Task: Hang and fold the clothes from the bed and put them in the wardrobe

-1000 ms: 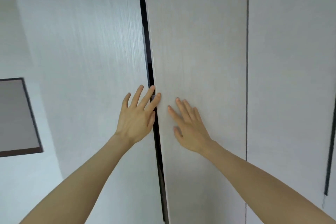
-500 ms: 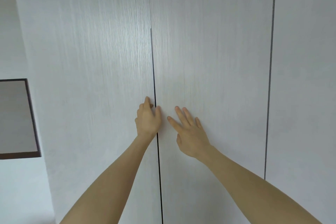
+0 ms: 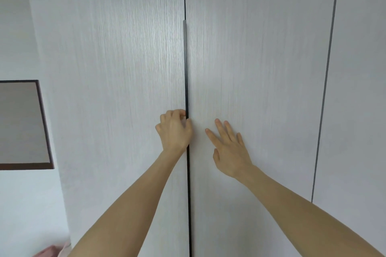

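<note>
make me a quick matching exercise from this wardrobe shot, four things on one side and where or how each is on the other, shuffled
Things:
1. left hand
2. right hand
3. dark-framed panel
4. pink fabric

States or places:
A. bottom left corner of the view
B. fingers curled at the dark gap between two wardrobe doors
C. on the wall left of the wardrobe
D. fingers spread flat on the right door

Pairs: 1-B, 2-D, 3-C, 4-A

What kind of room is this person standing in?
Probably a bedroom: tall pale wardrobe doors fill the view, both hands at the seam between them, and a bit of pink cloth shows low left.
</note>
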